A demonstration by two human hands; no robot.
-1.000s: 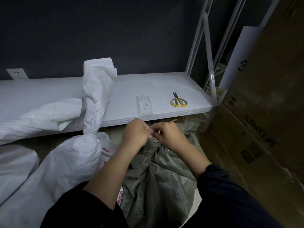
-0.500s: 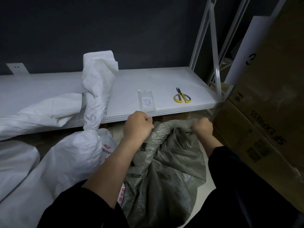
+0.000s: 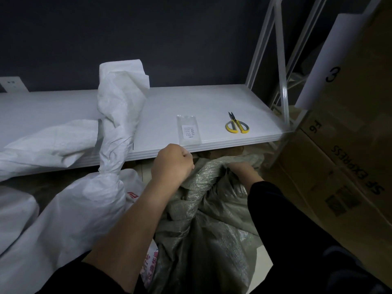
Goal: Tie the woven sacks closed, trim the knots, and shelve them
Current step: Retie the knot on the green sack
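- The grey-green sack (image 3: 203, 221) stands on the floor right in front of the person, below the front edge of the shelf (image 3: 212, 100). Its top is bunched up between the two hands.
- The left hand (image 3: 172, 164) is clenched in a fist on the gathered cloth at the left side of the sack's mouth, knuckles up, just under the shelf edge.
- The right hand (image 3: 244, 169) lies at the right side of the mouth, apart from the left. Only its back shows. The fingers are sunk in the folds, so I cannot tell whether they clutch the cloth.
- Both forearms reach in from below. The left is bare and the right wears a dark sleeve.
- A white sack (image 3: 74, 211) stands just left of the grey-green one, touching it. Its twisted neck rises past the shelf edge and leans on it.
- A second white sack (image 3: 42, 143) lies across the left part of the shelf.
- The scissors (image 3: 237, 126), with yellow handles, lie flat on the right part of the shelf with their blades pointing towards the wall.
- A clear packet (image 3: 188, 129) with a white label lies near the shelf's front edge, left of the scissors and just beyond the left hand.
- A cardboard box (image 3: 350, 166) with printed letters stands at the right, close beside the shelf's end.
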